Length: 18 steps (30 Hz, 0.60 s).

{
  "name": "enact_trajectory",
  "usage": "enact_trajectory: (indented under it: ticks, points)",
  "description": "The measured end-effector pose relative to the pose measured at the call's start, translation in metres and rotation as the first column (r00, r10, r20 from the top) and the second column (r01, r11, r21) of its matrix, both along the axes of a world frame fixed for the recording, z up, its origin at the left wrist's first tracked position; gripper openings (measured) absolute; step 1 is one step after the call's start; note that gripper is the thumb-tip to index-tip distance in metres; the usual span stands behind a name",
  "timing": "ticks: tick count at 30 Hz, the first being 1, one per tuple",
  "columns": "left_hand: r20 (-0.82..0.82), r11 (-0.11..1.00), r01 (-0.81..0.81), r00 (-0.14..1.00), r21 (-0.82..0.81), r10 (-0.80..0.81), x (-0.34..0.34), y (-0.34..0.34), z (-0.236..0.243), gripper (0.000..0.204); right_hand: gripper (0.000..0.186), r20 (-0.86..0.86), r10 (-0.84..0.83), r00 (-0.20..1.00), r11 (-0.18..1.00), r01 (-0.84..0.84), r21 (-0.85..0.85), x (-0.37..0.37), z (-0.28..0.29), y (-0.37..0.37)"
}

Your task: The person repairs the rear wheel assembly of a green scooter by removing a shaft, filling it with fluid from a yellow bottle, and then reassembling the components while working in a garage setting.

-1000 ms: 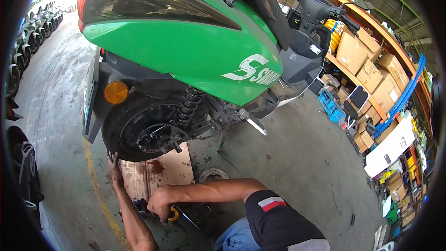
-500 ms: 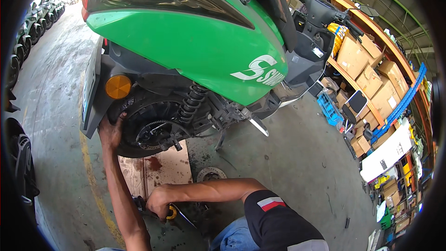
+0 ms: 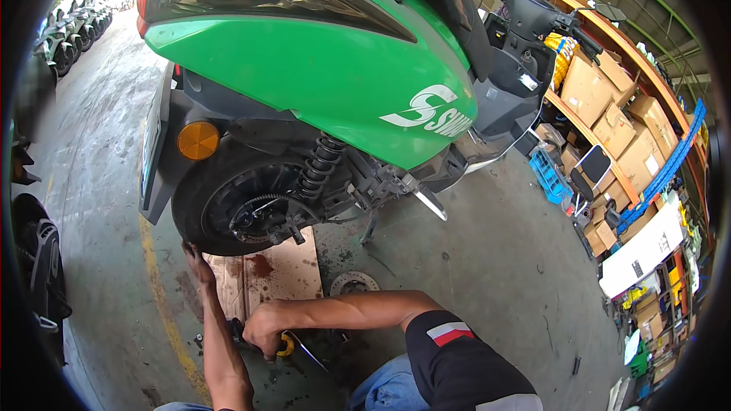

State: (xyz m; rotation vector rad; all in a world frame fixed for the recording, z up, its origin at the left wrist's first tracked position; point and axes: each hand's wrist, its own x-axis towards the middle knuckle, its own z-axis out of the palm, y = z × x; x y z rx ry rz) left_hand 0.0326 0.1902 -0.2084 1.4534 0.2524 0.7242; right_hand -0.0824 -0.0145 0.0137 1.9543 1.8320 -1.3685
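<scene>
The left hand (image 3: 196,259) is seen at lower left of the frame, fingers spread and laid against the underside of the black rubber rear tyre (image 3: 199,224) of the green plastic-bodied scooter (image 3: 320,68); nothing is pinched. The right hand (image 3: 263,329), lower centre, is closed around a dark metal hand tool with a yellow fitting (image 3: 284,345), held low over the grey concrete floor (image 3: 495,259); the grip is pressed tight on the handle.

The tyre sits just above a stained brown cardboard sheet (image 3: 285,270) laid on the floor. A round metal disc (image 3: 354,284) lies just right of the cardboard. The black coil shock absorber (image 3: 320,164) and hub are exposed.

Judgement: rear-wheel work appears to be in hand, the wheel being steadied or checked while the tool is kept ready. The next move would call for the tool to be raised to the hub fasteners with the tyre kept from turning.

Brown cardboard boxes on orange shelving (image 3: 609,99) stand at upper right.
</scene>
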Motion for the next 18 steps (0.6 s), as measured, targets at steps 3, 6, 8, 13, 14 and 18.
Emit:
enact_trajectory:
  ticks: [3,6,8,13,14,18]
  points:
    - [-0.250,0.964,0.106,0.953,-0.245,-0.169,-0.016,-0.047,-0.016,0.069,0.044,-0.004,-0.064,0.998,0.998,0.064,0.025,0.005,-0.005,-0.023]
    - [0.057,0.943,0.019,0.998,-0.333,0.000,-0.010,-0.016,0.001,0.066,0.044,0.007,-0.056,0.998,0.998,0.056,0.032,0.000,0.004,-0.014]
    - [0.168,0.976,-0.078,0.979,-0.202,0.113,0.004,-0.028,0.060,0.065,0.044,-0.022,-0.117,0.993,0.993,0.117,0.025,0.004,0.003,-0.027]
    - [0.097,0.985,0.117,0.987,0.127,-0.130,0.015,-0.041,0.183,0.070,0.045,-0.010,-0.109,0.994,0.994,0.109,0.001,0.006,-0.009,-0.030]
    - [-0.086,0.943,0.175,0.984,0.282,-0.156,0.007,-0.054,0.208,0.072,0.046,-0.008,-0.108,0.994,0.994,0.108,-0.005,0.006,-0.009,-0.032]
    - [-0.100,0.803,-0.032,0.989,0.595,0.113,0.014,-0.045,0.196,0.076,0.046,-0.013,-0.082,0.997,0.996,0.082,0.025,0.004,-0.005,-0.019]
